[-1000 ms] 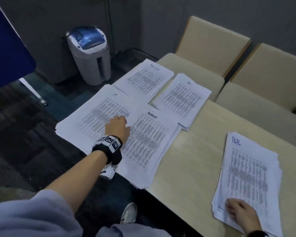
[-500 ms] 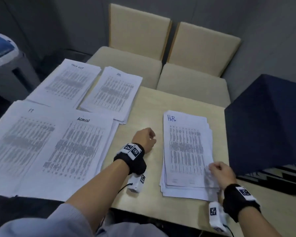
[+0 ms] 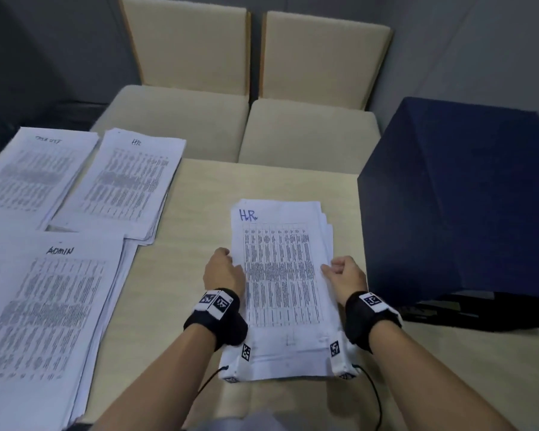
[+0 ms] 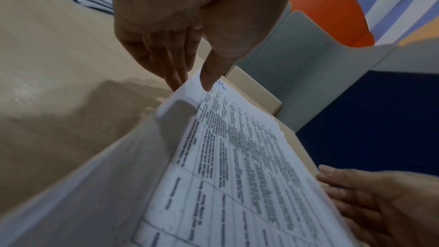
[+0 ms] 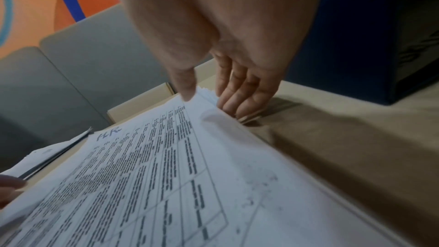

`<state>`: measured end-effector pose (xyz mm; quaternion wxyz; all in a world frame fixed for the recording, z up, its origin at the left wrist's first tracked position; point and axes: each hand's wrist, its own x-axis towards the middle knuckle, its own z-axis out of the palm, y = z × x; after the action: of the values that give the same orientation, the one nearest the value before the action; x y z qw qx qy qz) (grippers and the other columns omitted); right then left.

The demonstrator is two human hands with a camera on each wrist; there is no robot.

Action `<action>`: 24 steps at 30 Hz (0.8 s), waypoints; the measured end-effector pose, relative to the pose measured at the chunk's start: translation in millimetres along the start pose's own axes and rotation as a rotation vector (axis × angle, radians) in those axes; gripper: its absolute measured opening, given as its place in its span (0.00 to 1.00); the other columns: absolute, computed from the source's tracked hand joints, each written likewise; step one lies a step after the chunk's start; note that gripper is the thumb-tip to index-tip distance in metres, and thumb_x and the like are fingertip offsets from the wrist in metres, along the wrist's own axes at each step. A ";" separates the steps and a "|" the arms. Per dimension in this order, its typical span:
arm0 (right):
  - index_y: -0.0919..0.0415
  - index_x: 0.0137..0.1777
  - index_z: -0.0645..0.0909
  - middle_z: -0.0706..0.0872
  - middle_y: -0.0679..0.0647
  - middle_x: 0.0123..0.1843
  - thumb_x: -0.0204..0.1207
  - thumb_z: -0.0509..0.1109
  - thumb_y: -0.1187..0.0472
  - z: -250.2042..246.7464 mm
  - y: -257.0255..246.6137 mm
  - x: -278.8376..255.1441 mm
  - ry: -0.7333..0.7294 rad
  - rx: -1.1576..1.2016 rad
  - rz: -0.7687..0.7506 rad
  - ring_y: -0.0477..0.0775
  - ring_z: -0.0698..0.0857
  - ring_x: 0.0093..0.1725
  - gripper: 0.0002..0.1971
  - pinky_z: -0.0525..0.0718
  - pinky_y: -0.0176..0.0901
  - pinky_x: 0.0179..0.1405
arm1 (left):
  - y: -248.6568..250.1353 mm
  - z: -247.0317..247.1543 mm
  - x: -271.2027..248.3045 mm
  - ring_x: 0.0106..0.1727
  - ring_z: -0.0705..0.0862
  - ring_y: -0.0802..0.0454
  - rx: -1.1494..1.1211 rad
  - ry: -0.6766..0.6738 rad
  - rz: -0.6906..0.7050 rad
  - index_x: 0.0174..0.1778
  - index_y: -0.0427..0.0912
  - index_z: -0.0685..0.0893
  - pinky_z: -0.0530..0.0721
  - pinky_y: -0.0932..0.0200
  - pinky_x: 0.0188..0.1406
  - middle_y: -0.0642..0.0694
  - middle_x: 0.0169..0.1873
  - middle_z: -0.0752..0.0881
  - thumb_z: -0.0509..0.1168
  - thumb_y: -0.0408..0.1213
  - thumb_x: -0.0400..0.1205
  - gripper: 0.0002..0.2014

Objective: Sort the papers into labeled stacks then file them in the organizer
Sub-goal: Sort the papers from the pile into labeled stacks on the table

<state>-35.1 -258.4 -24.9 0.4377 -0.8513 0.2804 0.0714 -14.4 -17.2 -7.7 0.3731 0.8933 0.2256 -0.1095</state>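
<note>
Left hand and right hand each pinch the HR stack, thumb on top, fingers beneath its side edges. Beige table; two chairs behind.

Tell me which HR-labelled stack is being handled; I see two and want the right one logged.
The HR stack with the blue label, lying alone near the table's front edge; left hand and right hand hold its sides. The other HR stack, labelled in black, lies untouched further back.

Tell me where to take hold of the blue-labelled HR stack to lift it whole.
Probably by its two long edges, about midway, one hand from each side. The HR stack lies flat, its sheets fanned at the far right corner. The left hand and right hand already sit there, thumbs on top, fingers at the edges.
</note>
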 end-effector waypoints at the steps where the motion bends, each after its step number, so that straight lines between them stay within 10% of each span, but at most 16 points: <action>1: 0.60 0.56 0.79 0.85 0.52 0.48 0.74 0.78 0.54 0.2 -1.0 2.2 -0.007 -0.013 -0.018 0.55 0.85 0.51 0.16 0.79 0.41 0.53 | 0.8 0.5 1.0 0.60 0.82 0.41 -0.011 0.022 0.000 0.67 0.36 0.77 0.78 0.53 0.57 0.41 0.59 0.85 0.63 0.31 0.80 0.18; 12: 0.64 0.27 0.73 0.73 0.53 0.24 0.83 0.67 0.59 -11.5 -7.3 6.8 0.010 -0.182 -0.211 0.56 0.72 0.31 0.21 0.67 0.44 0.29 | 7.7 -2.2 27.1 0.37 0.82 0.45 -0.001 0.086 -0.026 0.37 0.43 0.81 0.74 0.61 0.33 0.45 0.35 0.85 0.71 0.42 0.76 0.08; 16: 0.65 0.50 0.86 0.89 0.55 0.40 0.83 0.62 0.67 -19.3 -6.2 -8.3 0.155 -0.104 -0.218 0.58 0.83 0.38 0.10 0.78 0.41 0.39 | -2.4 -15.1 33.2 0.37 0.83 0.40 0.210 0.057 0.047 0.39 0.39 0.85 0.76 0.58 0.35 0.41 0.36 0.87 0.63 0.42 0.83 0.13; 24: 0.60 0.76 0.68 0.82 0.52 0.54 0.77 0.75 0.59 -17.2 -29.3 6.6 0.032 0.145 -0.039 0.52 0.81 0.52 0.29 0.72 0.37 0.52 | 6.0 -27.6 31.7 0.37 0.83 0.40 0.432 -0.021 0.150 0.32 0.43 0.78 0.75 0.58 0.32 0.42 0.34 0.85 0.63 0.49 0.82 0.16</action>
<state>-15.9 -261.1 3.8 0.4950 -0.8236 0.2754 0.0286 17.0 9.0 3.7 0.1826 0.9655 0.1258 -0.1364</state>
